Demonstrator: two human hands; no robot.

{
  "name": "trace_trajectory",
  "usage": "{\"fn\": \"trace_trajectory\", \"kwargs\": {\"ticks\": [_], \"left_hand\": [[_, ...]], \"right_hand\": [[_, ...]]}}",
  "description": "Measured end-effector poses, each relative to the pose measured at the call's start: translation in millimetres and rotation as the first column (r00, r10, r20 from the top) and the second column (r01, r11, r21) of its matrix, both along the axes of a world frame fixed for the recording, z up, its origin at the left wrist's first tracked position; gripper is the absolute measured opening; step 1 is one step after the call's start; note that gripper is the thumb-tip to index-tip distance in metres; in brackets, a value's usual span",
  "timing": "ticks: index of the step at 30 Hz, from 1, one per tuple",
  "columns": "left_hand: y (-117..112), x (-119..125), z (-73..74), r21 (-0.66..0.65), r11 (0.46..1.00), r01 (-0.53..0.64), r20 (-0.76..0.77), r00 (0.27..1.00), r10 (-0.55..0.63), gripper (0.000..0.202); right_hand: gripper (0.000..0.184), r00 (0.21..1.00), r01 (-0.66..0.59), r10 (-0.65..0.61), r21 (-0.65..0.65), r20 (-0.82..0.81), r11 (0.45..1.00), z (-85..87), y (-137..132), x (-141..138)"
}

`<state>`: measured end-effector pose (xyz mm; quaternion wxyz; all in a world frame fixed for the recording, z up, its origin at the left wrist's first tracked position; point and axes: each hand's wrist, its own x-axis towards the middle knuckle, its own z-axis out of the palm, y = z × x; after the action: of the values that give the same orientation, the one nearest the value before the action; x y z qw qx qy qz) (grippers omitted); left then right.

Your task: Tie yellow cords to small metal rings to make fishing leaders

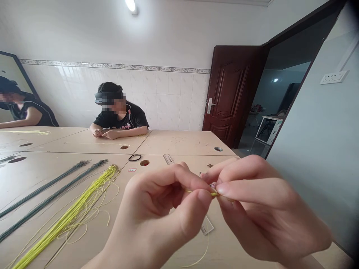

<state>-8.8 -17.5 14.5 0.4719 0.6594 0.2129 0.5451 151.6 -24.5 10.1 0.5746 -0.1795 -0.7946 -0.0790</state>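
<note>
Between my two hands is a thin yellow cord (214, 194), pinched near what looks like a small knot or loop. My left hand (165, 209) grips it between thumb and forefinger. My right hand (260, 205) is closed on the same cord just to the right, fingertips almost touching the left ones. A small shiny piece shows at the right fingertips, too small to name. One loose end of the cord hangs below and curves over the table. On the left lies a bundle of yellow cords (75, 213), beside two bundles of dark green cords (56, 194).
A ruler (168, 160), a black ring (135, 157) and a small label (132, 170) lie on the table (112, 239). A clear plastic piece (207, 226) is beneath my hands. Across the table one person (120, 119) works; another person (30, 108) sits at far left.
</note>
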Motion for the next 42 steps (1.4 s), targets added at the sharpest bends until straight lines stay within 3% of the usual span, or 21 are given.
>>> {"fn": "trace_trajectory", "kwargs": {"ticks": [5,14,20,25,32,37,42], "left_hand": [[-1,-3,0.6,0.006,1.0,0.01,-0.016,1.0,-0.01,0.016],[2,6,4.3,0.005,0.981,-0.192,0.001,0.981,0.192,0.024],[0,3,3.3,0.017,0.985,-0.17,-0.017,0.985,0.17,0.018],[-3,-1,1.8,0.044,0.998,-0.033,-0.05,0.998,0.035,0.013],[-5,-2,2.6,-0.063,0.998,0.029,-0.016,0.999,-0.03,0.018],[-6,-4,3.6,-0.036,0.999,0.016,-0.043,0.999,-0.018,0.016],[-4,-1,7.5,-0.025,0.995,-0.1,-0.086,0.992,0.097,0.01]], "right_hand": [[0.025,0.998,0.048,-0.049,0.022,0.05,0.999,-5.6,-2,4],[0.028,0.993,0.006,-0.01,0.042,0.115,0.999,0.8,-1,4],[0.026,0.999,0.01,-0.01,0.019,0.036,1.0,-5.9,-1,3],[0.025,1.0,-0.006,0.006,0.017,0.023,1.0,-7.2,0,1],[0.018,0.995,0.086,-0.088,0.044,0.041,0.995,-0.8,-4,0],[0.021,0.999,-0.036,0.037,0.046,-0.016,0.998,-5.1,-1,0],[0.023,0.998,-0.059,0.06,0.055,-0.011,0.997,-7.9,1,0]]}}
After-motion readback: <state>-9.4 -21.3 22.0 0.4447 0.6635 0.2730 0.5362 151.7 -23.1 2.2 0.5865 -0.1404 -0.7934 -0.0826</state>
